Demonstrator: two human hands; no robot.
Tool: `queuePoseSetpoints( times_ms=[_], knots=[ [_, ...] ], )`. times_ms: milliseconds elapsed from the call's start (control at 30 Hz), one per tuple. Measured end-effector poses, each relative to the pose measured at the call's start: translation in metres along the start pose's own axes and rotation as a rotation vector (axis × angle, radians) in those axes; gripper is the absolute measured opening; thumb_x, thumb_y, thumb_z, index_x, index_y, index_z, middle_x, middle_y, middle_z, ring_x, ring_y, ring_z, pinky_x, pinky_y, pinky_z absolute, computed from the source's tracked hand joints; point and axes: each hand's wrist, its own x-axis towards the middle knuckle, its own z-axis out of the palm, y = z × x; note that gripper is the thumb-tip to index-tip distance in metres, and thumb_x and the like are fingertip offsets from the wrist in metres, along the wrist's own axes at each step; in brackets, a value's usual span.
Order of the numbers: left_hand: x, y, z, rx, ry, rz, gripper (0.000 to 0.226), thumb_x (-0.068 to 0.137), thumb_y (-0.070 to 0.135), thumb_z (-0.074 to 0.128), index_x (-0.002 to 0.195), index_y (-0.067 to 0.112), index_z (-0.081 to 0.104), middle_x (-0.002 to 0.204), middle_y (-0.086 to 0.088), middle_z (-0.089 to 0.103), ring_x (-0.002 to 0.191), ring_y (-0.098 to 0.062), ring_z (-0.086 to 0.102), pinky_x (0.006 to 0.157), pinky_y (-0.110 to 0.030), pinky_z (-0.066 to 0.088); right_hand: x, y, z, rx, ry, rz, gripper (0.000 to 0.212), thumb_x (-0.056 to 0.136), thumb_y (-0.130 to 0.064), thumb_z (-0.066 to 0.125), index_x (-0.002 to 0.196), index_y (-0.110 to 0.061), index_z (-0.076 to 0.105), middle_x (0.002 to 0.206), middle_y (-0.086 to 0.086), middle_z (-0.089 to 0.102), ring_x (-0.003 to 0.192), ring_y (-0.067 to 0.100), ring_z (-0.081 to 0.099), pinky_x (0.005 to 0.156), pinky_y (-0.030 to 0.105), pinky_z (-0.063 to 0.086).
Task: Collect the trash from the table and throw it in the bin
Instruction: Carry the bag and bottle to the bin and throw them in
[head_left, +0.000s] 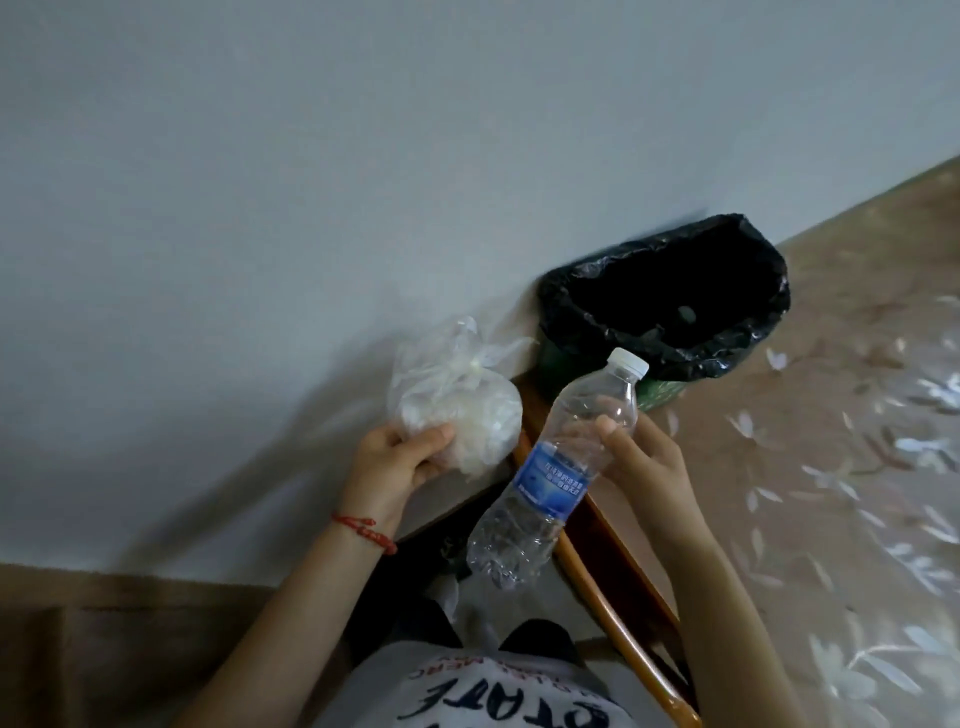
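Note:
My left hand (397, 457) grips a knotted clear plastic bag (457, 410) with pale contents, held up in front of the wall. My right hand (641, 452) holds an empty clear water bottle (550, 478) with a blue label and a white cap, fingers curled round its upper body; the bottle tilts with its cap toward the bin. The bin (670, 306) is green, lined with a black bag, and stands open on the floor against the wall, just beyond both hands.
A grey wall (311, 182) fills the left and top. A wooden chair frame (613, 587) runs diagonally below my right arm. Patterned beige flooring (831, 467) with white leaf shapes spreads to the right of the bin.

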Motion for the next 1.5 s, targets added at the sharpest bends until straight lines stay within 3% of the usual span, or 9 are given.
queuePoseSetpoints(
  times_ms=[100, 233, 467, 600, 867, 1033, 1200, 1367, 1500],
  knots=[
    [0.022, 0.008, 0.014, 0.056, -0.112, -0.038, 0.013, 0.073, -0.005, 0.064, 0.075, 0.008, 0.064, 0.064, 0.003, 0.074, 0.063, -0.008, 0.069, 0.049, -0.02, 0.055, -0.002, -0.002, -0.004, 0.03, 0.121, 0.001, 0.03, 0.076, -0.033, 0.059, 0.104, -0.022, 0.062, 0.096, -0.005, 0.073, 0.088, 0.014, 0.069, 0.068, 0.021, 0.055],
    [0.043, 0.016, 0.032, 0.13, -0.195, -0.05, 0.016, 0.071, -0.007, 0.066, 0.065, 0.007, 0.061, 0.06, 0.0, 0.07, 0.053, -0.009, 0.067, 0.045, -0.02, 0.054, -0.009, 0.0, -0.007, -0.011, 0.278, 0.013, 0.042, 0.072, -0.047, 0.062, 0.107, -0.024, 0.064, 0.102, 0.002, 0.071, 0.095, 0.021, 0.067, 0.085, 0.042, 0.054],
    [0.058, 0.02, 0.049, 0.187, -0.4, -0.105, 0.016, 0.072, -0.005, 0.065, 0.068, 0.009, 0.063, 0.061, 0.003, 0.073, 0.061, -0.01, 0.07, 0.048, -0.021, 0.055, -0.027, 0.003, -0.006, 0.001, 0.472, -0.004, 0.037, 0.067, -0.056, 0.063, 0.099, -0.038, 0.064, 0.098, -0.01, 0.072, 0.093, 0.014, 0.068, 0.073, 0.025, 0.056],
    [0.06, 0.02, 0.052, 0.191, -0.459, -0.119, 0.012, 0.071, -0.003, 0.066, 0.072, 0.008, 0.063, 0.064, 0.005, 0.074, 0.064, -0.011, 0.07, 0.049, -0.019, 0.054, -0.031, 0.0, -0.007, 0.014, 0.52, -0.009, 0.043, 0.068, -0.051, 0.061, 0.105, -0.03, 0.06, 0.097, -0.005, 0.072, 0.093, 0.016, 0.068, 0.078, 0.03, 0.054],
    [0.063, 0.021, 0.06, 0.167, -0.416, -0.124, 0.022, 0.072, -0.005, 0.066, 0.058, 0.012, 0.064, 0.059, 0.001, 0.073, 0.059, -0.013, 0.07, 0.046, -0.02, 0.054, -0.014, -0.023, -0.028, -0.009, 0.506, -0.045, 0.038, 0.066, -0.059, 0.065, 0.096, -0.035, 0.067, 0.092, -0.008, 0.073, 0.088, 0.014, 0.069, 0.071, 0.023, 0.055],
    [0.067, 0.022, 0.061, 0.142, -0.419, -0.121, 0.013, 0.064, 0.002, 0.07, 0.076, 0.007, 0.066, 0.066, 0.004, 0.075, 0.067, -0.012, 0.071, 0.051, -0.021, 0.056, 0.006, -0.047, -0.051, -0.023, 0.513, -0.093, 0.038, 0.067, -0.053, 0.067, 0.094, -0.027, 0.068, 0.085, -0.005, 0.074, 0.082, 0.015, 0.069, 0.068, 0.021, 0.055],
    [0.07, 0.022, 0.061, 0.129, -0.392, -0.135, 0.019, 0.05, 0.013, 0.075, 0.067, 0.01, 0.067, 0.074, -0.002, 0.074, 0.07, -0.016, 0.071, 0.05, -0.022, 0.055, 0.029, -0.081, -0.079, -0.032, 0.551, -0.121, 0.035, 0.07, -0.048, 0.065, 0.09, -0.019, 0.066, 0.08, -0.001, 0.073, 0.076, 0.014, 0.069, 0.066, 0.023, 0.055],
    [0.074, 0.021, 0.063, 0.134, -0.387, -0.135, 0.024, 0.05, 0.015, 0.075, 0.071, 0.008, 0.066, 0.088, -0.01, 0.07, 0.072, -0.017, 0.071, 0.051, -0.021, 0.055, 0.052, -0.117, -0.095, -0.02, 0.585, -0.168, 0.04, 0.068, -0.049, 0.065, 0.093, -0.018, 0.063, 0.085, 0.003, 0.069, 0.076, 0.014, 0.069, 0.068, 0.026, 0.057],
    [0.074, 0.019, 0.065, 0.124, -0.38, -0.132, 0.023, 0.05, 0.014, 0.075, 0.07, 0.009, 0.066, 0.084, -0.008, 0.071, 0.071, -0.017, 0.071, 0.05, -0.022, 0.055, 0.073, -0.132, -0.101, -0.015, 0.624, -0.171, 0.025, 0.081, -0.041, 0.062, 0.094, -0.02, 0.061, 0.091, 0.006, 0.066, 0.08, 0.018, 0.067, 0.074, 0.029, 0.057]
  ],
)
